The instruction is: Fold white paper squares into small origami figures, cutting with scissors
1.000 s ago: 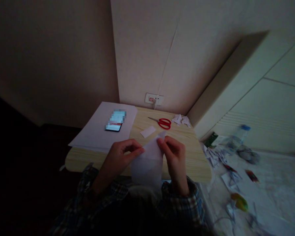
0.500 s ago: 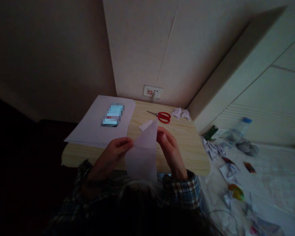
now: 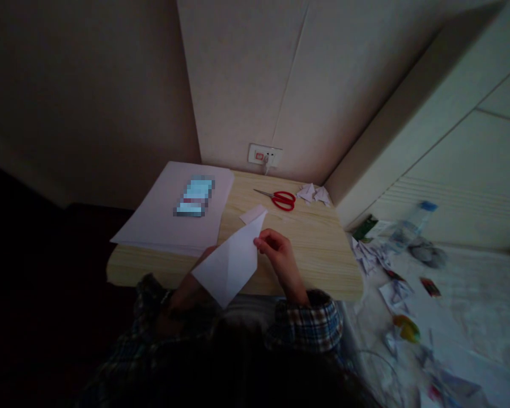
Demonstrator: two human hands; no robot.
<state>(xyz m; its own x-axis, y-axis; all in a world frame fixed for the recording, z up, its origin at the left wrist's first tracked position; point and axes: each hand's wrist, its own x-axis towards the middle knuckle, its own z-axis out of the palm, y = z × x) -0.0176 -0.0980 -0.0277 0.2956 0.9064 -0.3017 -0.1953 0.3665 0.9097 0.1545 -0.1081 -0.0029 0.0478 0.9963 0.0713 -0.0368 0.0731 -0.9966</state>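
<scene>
A white sheet of paper, creased down its middle, is tilted above the table's near edge. My right hand pinches its right edge between thumb and fingertips. Behind the sheet's left side is my left hand; the paper hides its fingers, so their grip does not show. Just beyond the sheet's upper tip lies a small piece of white paper on the table. Scissors with red handles rest farther back, their blades pointing left.
The wooden table bears a stack of white paper with a blurred-out phone on top. Folded paper pieces sit by the back right corner. A wall socket is behind. At right are a plastic bottle and scattered paper.
The sheet has been turned and tipped over to the left, showing a broader face. My left hand has gone behind it, and my right hand has moved slightly left and closer to me.
</scene>
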